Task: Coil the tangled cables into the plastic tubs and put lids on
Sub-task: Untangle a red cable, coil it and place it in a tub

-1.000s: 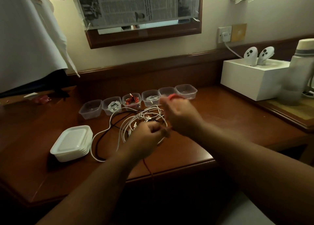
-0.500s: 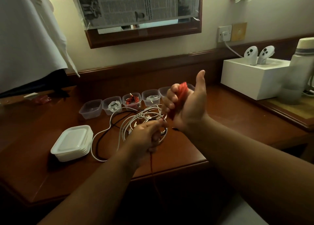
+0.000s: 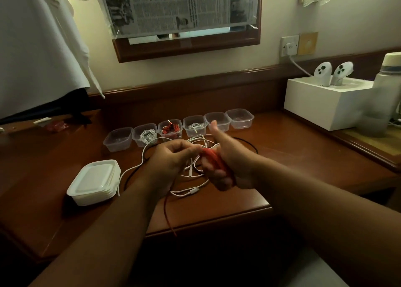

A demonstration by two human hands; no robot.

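Right hand (image 3: 225,167) is wrapped around a red coil (image 3: 213,159), thumb up, fingers curled over the loops. Left hand (image 3: 173,156) sits just beside it, pinching the red cable where it feeds the coil; the loose tail (image 3: 168,213) drops from there over the desk edge (image 3: 206,223), towards the person. So the slack lies below the left hand, and that hand looks set to feed the next wrap. Under both hands lies the white tangle (image 3: 191,178). Behind stand six tubs (image 3: 239,118), three holding cables and none lidded. The lid stack (image 3: 94,181) waits to the left.
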